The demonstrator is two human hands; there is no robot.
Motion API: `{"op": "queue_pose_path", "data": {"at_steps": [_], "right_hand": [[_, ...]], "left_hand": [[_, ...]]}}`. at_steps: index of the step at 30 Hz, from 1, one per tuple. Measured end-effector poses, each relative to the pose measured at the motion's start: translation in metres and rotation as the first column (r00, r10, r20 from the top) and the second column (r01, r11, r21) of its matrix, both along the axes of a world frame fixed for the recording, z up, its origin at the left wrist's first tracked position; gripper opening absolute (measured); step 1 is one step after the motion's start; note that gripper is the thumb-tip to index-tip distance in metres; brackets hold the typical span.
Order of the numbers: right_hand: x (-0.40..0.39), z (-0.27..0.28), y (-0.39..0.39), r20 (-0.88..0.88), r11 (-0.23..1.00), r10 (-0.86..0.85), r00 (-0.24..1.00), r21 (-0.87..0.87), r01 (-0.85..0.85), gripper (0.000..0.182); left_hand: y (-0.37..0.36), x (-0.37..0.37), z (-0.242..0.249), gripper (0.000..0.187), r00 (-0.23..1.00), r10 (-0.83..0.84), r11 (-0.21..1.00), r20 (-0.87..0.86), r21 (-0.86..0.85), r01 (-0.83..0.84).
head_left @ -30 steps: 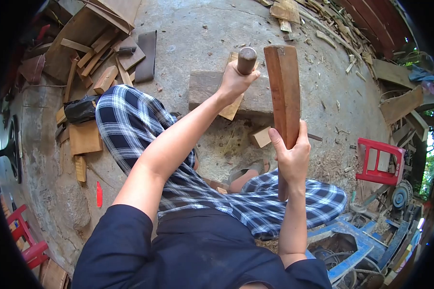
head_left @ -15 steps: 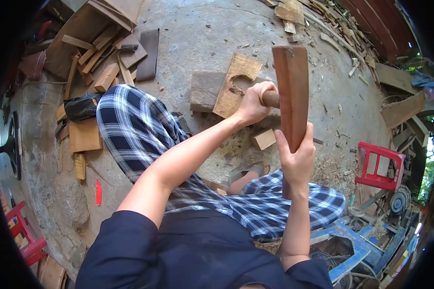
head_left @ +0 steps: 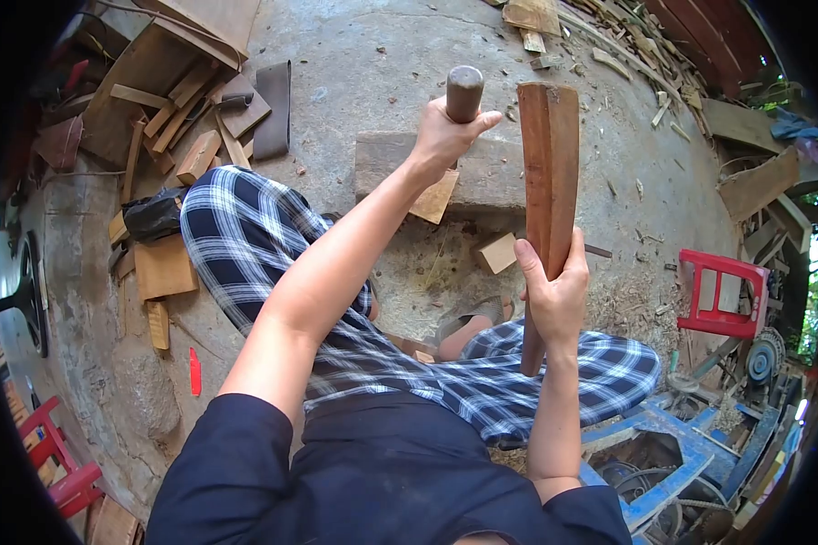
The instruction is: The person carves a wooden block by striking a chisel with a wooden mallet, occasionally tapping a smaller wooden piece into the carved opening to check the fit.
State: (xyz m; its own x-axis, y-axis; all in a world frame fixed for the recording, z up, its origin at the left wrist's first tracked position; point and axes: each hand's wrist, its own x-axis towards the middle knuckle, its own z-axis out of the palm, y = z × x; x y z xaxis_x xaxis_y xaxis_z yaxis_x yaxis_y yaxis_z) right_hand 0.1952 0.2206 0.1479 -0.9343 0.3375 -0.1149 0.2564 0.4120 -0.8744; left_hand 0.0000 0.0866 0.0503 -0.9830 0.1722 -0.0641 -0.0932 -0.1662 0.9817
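Note:
My left hand [head_left: 441, 136] is closed round the thick, round wooden handle [head_left: 464, 95] of what looks like a chisel. Its butt end faces up at me, and its working end is hidden under the hand. Below it, a lighter board [head_left: 434, 200] lies across a weathered wooden beam [head_left: 386, 159]; my hand and forearm cover most of that board. In my right hand [head_left: 556, 291] is a long, heavy wooden club [head_left: 551, 173], gripped near its lower part and held upright. A gap separates the club from the handle.
A small wood block [head_left: 497, 253] sits between my feet. Wood offcuts [head_left: 200, 156] are piled at the left, beside a dark flat strip [head_left: 272, 109]. At the right are a red plastic stool [head_left: 723, 292] and a blue metal machine frame [head_left: 650, 454]. Wood shavings litter the concrete floor.
My left hand has moved up and left, turning the handle's end upward and away from the club. The lighter board's round hole, visible before, is now covered. My right hand has barely shifted.

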Motion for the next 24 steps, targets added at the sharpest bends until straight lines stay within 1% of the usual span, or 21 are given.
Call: {"op": "queue_pose_path", "data": {"at_steps": [2,3,5,7,8,10,12,13,14,15,16,17,19,20,22,23,24], "right_hand": [[0.000,-0.001,0.000,-0.002,1.000,0.002,1.000,0.010,-0.002,0.044],[0.001,-0.001,0.000,-0.002,1.000,0.002,1.000,0.020,-0.002,0.043],[0.000,-0.001,0.000,0.001,1.000,0.003,1.000,0.016,-0.003,0.043],[0.000,0.000,0.000,0.003,1.000,0.009,1.000,0.005,-0.009,0.042],[0.000,0.001,0.002,0.006,1.000,0.019,1.000,0.011,-0.019,0.042],[-0.005,0.006,0.002,0.002,0.999,0.034,0.999,0.013,-0.034,0.041],[-0.007,0.021,-0.001,-0.114,1.000,0.013,0.993,-0.011,-0.015,0.038],[-0.009,0.031,-0.002,-0.157,0.998,0.005,0.988,-0.068,-0.016,0.037],[-0.012,0.034,-0.005,-0.266,0.997,-0.002,0.964,-0.078,-0.019,0.036],[-0.014,0.035,-0.007,-0.320,0.997,-0.021,0.947,-0.076,-0.004,0.038],[-0.016,0.035,-0.008,-0.376,0.997,-0.036,0.926,-0.075,0.009,0.039],[-0.020,0.032,-0.009,-0.375,0.997,-0.034,0.926,-0.076,0.006,0.039],[-0.028,0.019,-0.009,-0.196,0.989,0.061,0.979,0.145,-0.032,0.042],[-0.034,0.010,-0.007,-0.076,0.956,0.150,0.986,0.266,-0.125,0.044],[-0.034,0.008,-0.002,-0.088,0.954,0.151,0.985,0.274,-0.122,0.044],[-0.033,0.010,0.000,-0.086,0.953,0.159,0.984,0.274,-0.130,0.044],[-0.029,0.014,0.000,-0.043,0.977,0.116,0.992,0.182,-0.107,0.044]], "left_hand": [[0.003,0.003,-0.011,0.024,0.998,-0.007,0.999,-0.058,-0.035,0.005],[0.004,0.004,-0.012,0.024,0.999,-0.010,0.999,-0.054,-0.032,0.008],[0.004,0.007,-0.015,0.024,0.998,-0.025,0.993,-0.052,-0.116,0.019],[0.005,0.007,-0.021,0.024,0.998,-0.022,0.995,-0.066,-0.095,0.015],[0.005,0.006,-0.023,0.027,0.996,-0.017,0.997,-0.088,-0.074,0.011],[0.005,0.008,-0.018,0.026,0.997,-0.025,0.997,-0.074,-0.076,0.020],[0.007,0.015,-0.012,0.025,0.998,-0.039,0.996,-0.049,-0.080,0.035],[0.009,0.019,-0.008,0.025,0.996,-0.022,0.995,-0.087,-0.095,0.014],[0.011,0.023,-0.004,0.025,0.993,-0.008,0.994,-0.121,-0.109,-0.005],[0.015,0.025,-0.007,0.025,0.988,-0.009,0.995,-0.156,-0.096,-0.006],[0.020,0.028,-0.009,0.025,0.988,-0.008,0.995,-0.153,-0.098,-0.007],[0.024,0.032,-0.011,0.026,0.978,0.009,0.990,-0.209,-0.135,-0.038],[0.031,0.035,-0.024,0.028,0.954,0.020,0.983,-0.300,-0.171,-0.074],[0.035,0.036,-0.032,0.028,0.953,0.021,0.983,-0.302,-0.167,-0.075],[0.039,0.036,-0.032,0.029,0.951,0.005,0.992,-0.310,-0.119,-0.043],[0.041,0.037,-0.033,0.029,0.965,0.003,0.996,-0.262,-0.088,-0.027],[0.037,0.039,-0.029,0.029,0.968,0.006,0.995,-0.249,-0.091,-0.030]]}}
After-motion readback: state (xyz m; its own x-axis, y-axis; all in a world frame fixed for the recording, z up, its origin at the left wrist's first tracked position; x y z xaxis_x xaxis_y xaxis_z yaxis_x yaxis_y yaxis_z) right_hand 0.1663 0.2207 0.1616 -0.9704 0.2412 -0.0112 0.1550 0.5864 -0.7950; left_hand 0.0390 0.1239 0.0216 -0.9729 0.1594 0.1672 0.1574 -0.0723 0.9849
